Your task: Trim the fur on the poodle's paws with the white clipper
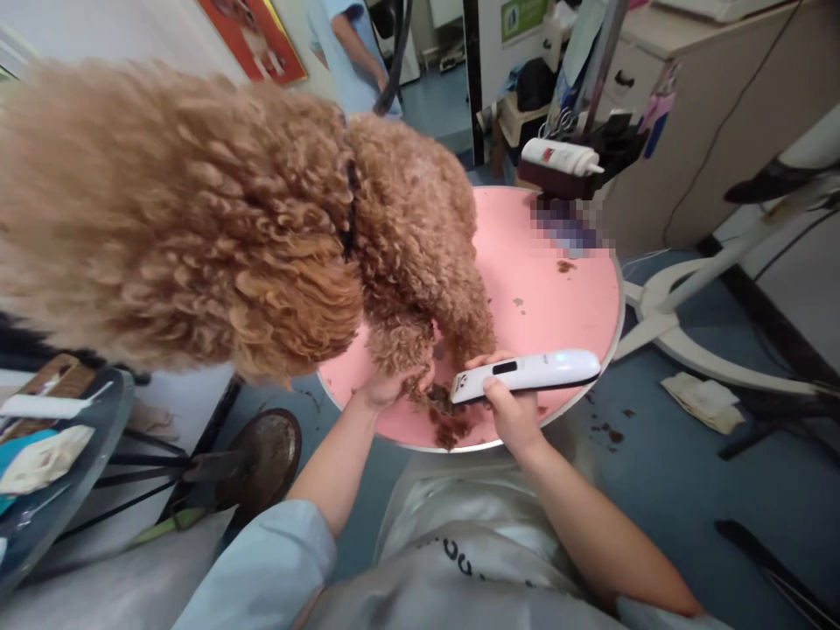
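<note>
A curly brown dog [407, 201] stands on a round pink table [557, 297], its fluffy head filling the left of the view. My left hand [388, 387] is closed around one of its front paws [400, 346] near the table's front edge. In my right hand [515, 411] are white hair clippers [544, 369], gripped with the thumb on the near side. The clippers' head points left, close to the held paw; whether the blade touches fur I cannot tell. Tufts of cut brown hair [452, 427] lie beneath the paw.
A white squeeze bottle [557, 157] lies on a dark holder beyond the table. Another person [358, 52] in light blue stands behind the dog. A dark round side table [98, 455] with tools is at left; a white stand [696, 306] is at right.
</note>
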### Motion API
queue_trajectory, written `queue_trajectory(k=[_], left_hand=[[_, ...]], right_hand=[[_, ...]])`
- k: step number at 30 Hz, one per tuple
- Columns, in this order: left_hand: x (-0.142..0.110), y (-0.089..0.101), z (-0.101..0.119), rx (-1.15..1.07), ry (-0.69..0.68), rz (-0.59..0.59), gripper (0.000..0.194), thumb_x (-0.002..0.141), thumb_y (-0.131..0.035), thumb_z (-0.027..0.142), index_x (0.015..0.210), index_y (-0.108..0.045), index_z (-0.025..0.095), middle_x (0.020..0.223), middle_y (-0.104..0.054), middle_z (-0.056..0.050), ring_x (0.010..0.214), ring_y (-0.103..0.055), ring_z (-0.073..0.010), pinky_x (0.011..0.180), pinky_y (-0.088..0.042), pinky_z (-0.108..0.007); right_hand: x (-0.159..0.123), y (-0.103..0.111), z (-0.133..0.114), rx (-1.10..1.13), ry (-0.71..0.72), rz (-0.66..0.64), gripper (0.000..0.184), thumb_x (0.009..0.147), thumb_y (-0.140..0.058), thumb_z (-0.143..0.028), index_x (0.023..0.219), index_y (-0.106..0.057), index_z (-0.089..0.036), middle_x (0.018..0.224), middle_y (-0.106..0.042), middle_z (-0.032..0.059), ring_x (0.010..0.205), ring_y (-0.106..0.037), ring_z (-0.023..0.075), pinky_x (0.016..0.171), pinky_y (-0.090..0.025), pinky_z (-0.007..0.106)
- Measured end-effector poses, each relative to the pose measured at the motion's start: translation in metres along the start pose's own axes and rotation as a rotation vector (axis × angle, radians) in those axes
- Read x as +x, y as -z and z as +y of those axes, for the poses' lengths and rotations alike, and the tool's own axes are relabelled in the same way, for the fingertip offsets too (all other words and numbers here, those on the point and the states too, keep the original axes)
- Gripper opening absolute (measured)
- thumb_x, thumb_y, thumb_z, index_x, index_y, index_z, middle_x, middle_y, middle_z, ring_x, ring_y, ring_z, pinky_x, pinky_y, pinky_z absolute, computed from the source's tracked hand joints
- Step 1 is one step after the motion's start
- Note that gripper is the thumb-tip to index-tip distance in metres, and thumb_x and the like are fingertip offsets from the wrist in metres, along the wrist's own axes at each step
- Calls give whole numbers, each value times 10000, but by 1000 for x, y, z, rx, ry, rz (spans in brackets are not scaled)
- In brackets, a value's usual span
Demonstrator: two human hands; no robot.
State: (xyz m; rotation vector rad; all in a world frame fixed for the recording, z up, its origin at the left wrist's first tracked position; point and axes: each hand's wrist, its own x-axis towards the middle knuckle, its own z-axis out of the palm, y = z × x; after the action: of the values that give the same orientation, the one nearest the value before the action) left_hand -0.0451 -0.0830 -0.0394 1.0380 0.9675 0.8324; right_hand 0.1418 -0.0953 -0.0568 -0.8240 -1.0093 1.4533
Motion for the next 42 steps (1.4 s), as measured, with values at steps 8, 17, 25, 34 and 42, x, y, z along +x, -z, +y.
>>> queue_trajectory(k=[8, 17, 25, 34, 42], left_hand=[[0, -4, 1, -94, -4, -46, 460, 628, -729, 499, 772, -406, 206, 439, -422, 86, 372, -326, -65, 425, -191, -233], [2, -4, 1, -107, 42, -32, 484, 615, -735, 507, 792, -397, 208, 456, -436, 80, 393, -355, -73, 442, -229, -230], [8, -1, -8, -113, -93, -41, 406, 682, -717, 480, 775, -443, 194, 543, -487, 53, 490, -414, -81, 497, -306, -216], [14, 8, -13, -125, -137, -178, 311, 761, -665, 450, 893, -547, 194, 869, -687, -50, 690, -606, -167, 612, -438, -276], [15, 10, -14, -48, -138, -90, 291, 731, -693, 434, 880, -599, 202, 774, -631, -31, 681, -561, -174, 608, -417, -283]], right_hand=[[6, 5, 6, 128, -293, 5, 349, 661, -598, -401, 926, -427, -251, 838, -702, 34, 654, -640, 200, 502, -486, 283], [6, 4, 8, 235, -303, -33, 327, 594, -586, -315, 883, -449, -249, 810, -712, 26, 753, -661, 240, 687, -524, 369], [3, 5, 13, 526, -505, 52, 364, 661, -656, -423, 955, -527, -251, 1023, -722, 50, 504, -556, 128, 471, -475, 267], [-1, 18, 4, 317, -248, 144, 454, 645, -766, -460, 935, -505, -229, 808, -724, 21, 462, -551, 105, 358, -422, 193], [1, 12, -11, -63, -81, 20, 294, 745, -704, -414, 903, -556, -215, 895, -694, 27, 490, -545, 95, 424, -456, 230]])
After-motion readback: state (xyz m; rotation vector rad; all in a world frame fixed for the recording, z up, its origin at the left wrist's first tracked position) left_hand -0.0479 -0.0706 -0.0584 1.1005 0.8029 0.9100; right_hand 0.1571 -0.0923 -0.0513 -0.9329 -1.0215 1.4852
